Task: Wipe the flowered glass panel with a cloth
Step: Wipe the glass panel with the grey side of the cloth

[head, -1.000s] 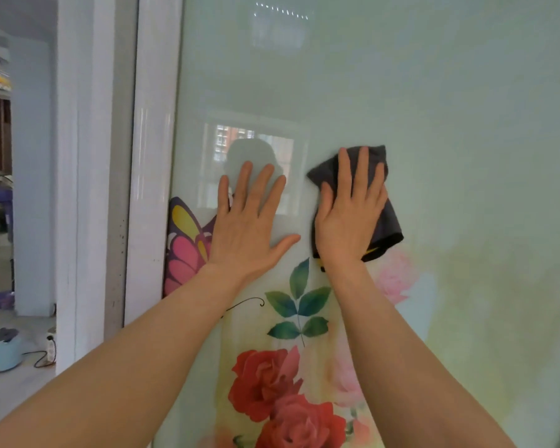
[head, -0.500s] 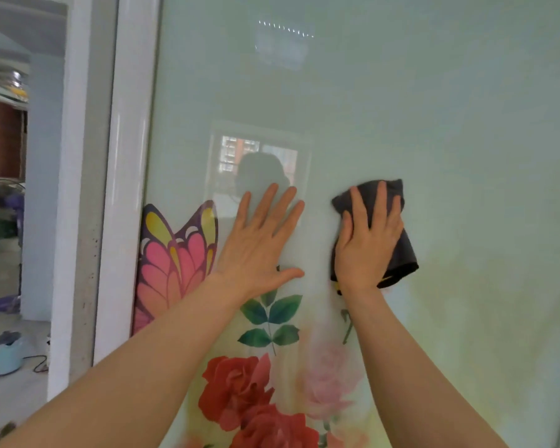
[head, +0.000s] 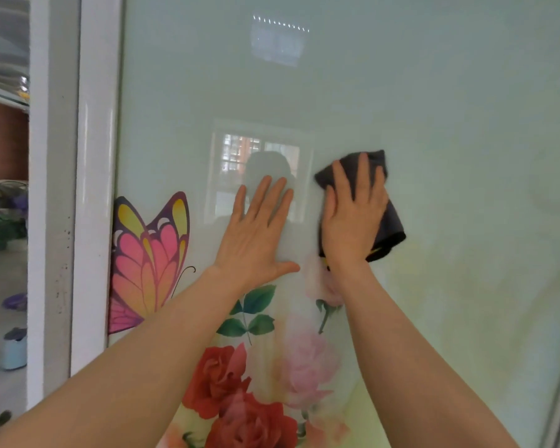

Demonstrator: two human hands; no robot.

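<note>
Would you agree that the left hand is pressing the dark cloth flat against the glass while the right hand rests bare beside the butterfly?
Not quite: the hands are swapped. In the head view the right hand presses the dark cloth flat against the glass panel, while the left hand rests bare on the glass, to the right of the butterfly.

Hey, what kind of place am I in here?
Probably a home, beside a doorway. A glossy glass panel printed with roses and a butterfly sits in a white frame, with a tiled room beyond it on the left.
</note>
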